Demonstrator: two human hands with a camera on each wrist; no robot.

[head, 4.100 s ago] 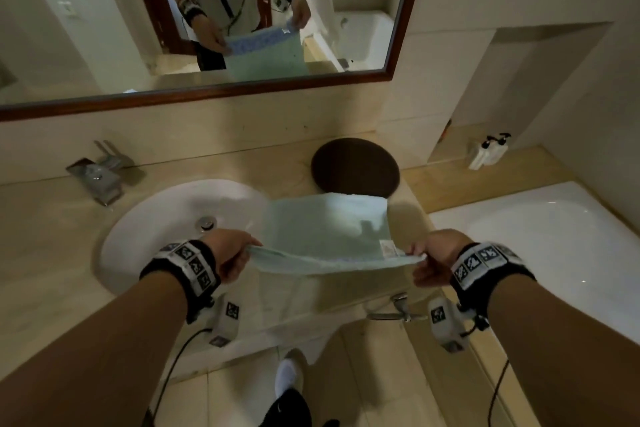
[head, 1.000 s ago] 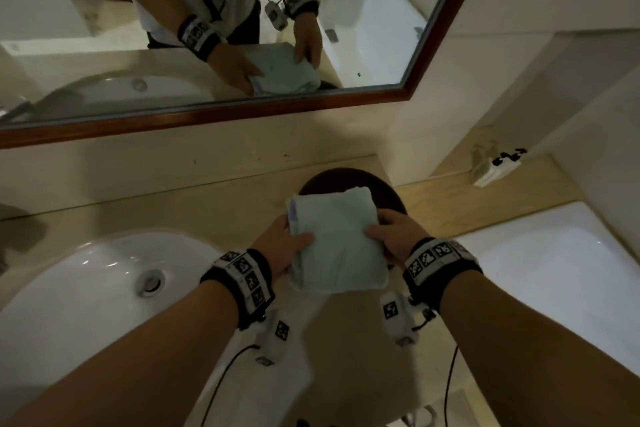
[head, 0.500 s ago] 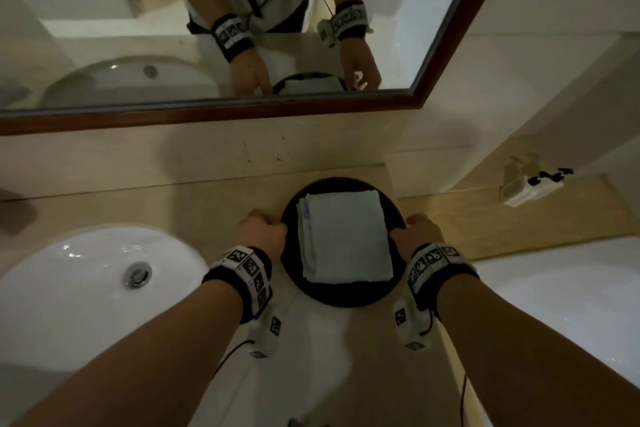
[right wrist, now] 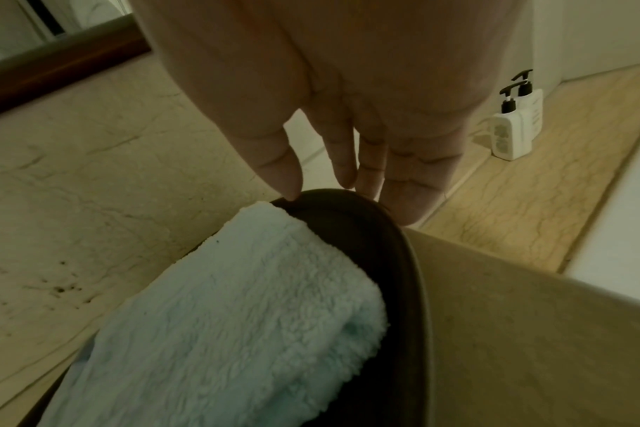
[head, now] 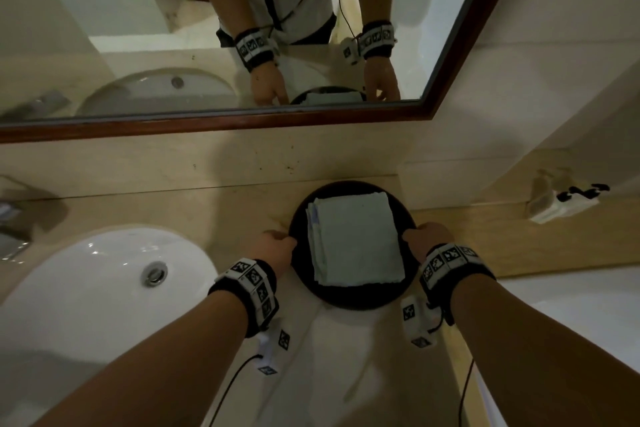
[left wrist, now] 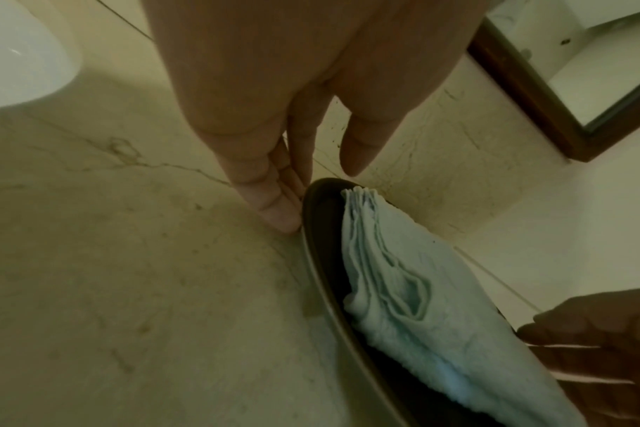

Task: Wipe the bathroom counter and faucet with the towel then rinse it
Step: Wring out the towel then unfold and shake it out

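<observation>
Both hands have left the pale blue folded towel [head: 356, 241], which a second ago they were lowering and which now lies flat on the round dark brown tray [head: 349, 298] on the beige marble table [head: 242, 204]. At far left the metal faucet [head: 12, 236] is half cut off by the frame edge, beside the white oval sink [head: 86, 270] with its chrome drain [head: 154, 273]. The left hand [head: 275, 248] rests straight fingers against the tray's left rim, holding nothing. The right hand [head: 424, 239] pinches the right rim, thumb on top and fingers [right wrist: 409, 199] outside. Behind runs a wood-framed mirror [head: 450, 55]. Two white pump bottles [right wrist: 515, 127] stand on the ledge at right, their print too small to read, next to the white bathtub [head: 571, 308].
</observation>
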